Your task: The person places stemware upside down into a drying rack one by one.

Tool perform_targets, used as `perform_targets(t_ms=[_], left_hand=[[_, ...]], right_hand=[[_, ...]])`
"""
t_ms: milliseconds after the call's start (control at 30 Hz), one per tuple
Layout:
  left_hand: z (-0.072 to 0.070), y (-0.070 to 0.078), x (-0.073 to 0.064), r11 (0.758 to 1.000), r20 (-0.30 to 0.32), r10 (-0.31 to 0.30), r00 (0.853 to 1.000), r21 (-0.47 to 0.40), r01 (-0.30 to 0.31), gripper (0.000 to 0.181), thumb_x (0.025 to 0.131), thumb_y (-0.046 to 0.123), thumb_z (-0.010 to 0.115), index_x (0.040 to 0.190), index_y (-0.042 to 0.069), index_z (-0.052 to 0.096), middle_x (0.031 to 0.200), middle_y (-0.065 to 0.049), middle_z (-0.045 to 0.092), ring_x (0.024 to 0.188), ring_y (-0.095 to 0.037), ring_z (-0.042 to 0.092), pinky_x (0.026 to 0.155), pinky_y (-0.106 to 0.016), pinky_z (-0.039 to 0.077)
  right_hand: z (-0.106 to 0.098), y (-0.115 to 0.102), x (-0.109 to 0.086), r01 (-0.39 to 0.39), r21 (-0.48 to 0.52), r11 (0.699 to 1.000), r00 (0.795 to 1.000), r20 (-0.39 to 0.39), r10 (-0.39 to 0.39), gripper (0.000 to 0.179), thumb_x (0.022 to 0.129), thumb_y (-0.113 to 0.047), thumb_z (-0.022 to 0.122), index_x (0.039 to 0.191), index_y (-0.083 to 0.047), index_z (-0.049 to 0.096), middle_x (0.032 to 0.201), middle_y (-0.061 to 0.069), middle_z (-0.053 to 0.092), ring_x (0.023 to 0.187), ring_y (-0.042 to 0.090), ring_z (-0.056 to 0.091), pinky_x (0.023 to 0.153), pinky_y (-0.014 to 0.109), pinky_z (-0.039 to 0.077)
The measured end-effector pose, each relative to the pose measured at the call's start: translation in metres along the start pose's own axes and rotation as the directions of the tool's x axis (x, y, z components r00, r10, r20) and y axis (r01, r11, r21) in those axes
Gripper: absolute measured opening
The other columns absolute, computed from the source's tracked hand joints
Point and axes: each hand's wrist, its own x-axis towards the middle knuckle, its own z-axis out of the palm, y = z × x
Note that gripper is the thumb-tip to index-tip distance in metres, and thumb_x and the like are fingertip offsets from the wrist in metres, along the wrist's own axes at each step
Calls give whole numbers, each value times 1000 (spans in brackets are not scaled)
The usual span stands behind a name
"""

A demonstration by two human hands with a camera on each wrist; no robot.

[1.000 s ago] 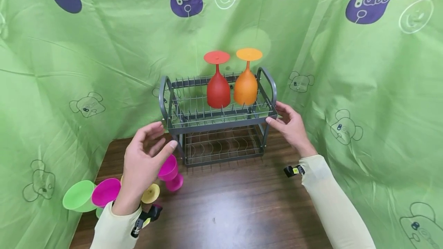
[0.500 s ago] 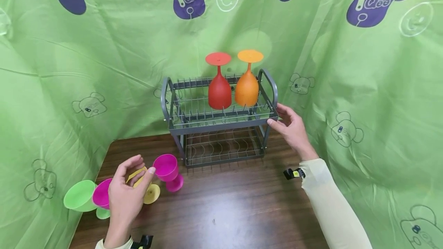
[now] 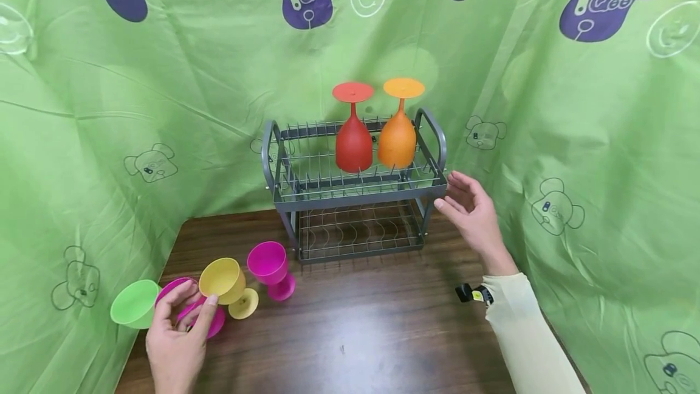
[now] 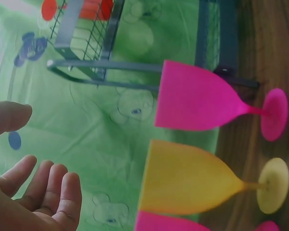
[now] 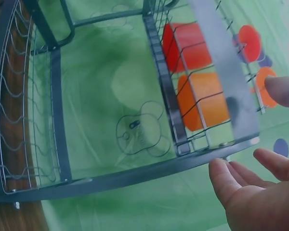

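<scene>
My left hand (image 3: 177,339) is at the front left, fingers and thumb spread apart around the air, overlapping a pink goblet (image 3: 216,324) in the head view. A yellow goblet (image 3: 223,281) stands just right of its thumb, and another pink goblet (image 3: 269,263) beyond that. In the left wrist view, nothing lies between the loosely bent fingers (image 4: 53,187) and thumb. My right hand (image 3: 474,217) holds nothing, its fingertips close to the right corner of a grey two-tier dish rack (image 3: 358,200). Upside down on the upper tier stand a red goblet (image 3: 354,145) and an orange goblet (image 3: 397,141).
A green goblet (image 3: 135,304) stands at the table's left edge, left of the pink one. The rack's lower tier (image 3: 361,254) has wavy wire dividers. Green printed cloth (image 3: 229,78) hangs around the back and sides of the wooden table (image 3: 339,327).
My left hand has moved from beside the rack's left side down and left to the goblets. My right hand has drawn slightly off the rack's corner, which it touched before.
</scene>
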Motion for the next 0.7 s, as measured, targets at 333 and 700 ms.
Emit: perform_targets(t_ms=[333,700], left_hand=[[-18,-20,-7,995,-208,-5,978,-95,-16,51,80,-10,86,128,0,70,114,1,72,104,-10,67,80,-7,57],[-37,-37,-9,997,-413,-54,909,-70,28,64,75,-3,91,133,8,68,116,3,62,106,-8,58,80,-3,51]], right_hand=[[5,-11,-32,53,24,998,999,4,-53,69,95,-3,77,156,1,43,158,26,46,142,27,52,112,21,51],[18,-20,-61,114,112,987,990,75,-123,66,92,12,72,152,5,45,151,9,56,139,20,57,112,26,52]])
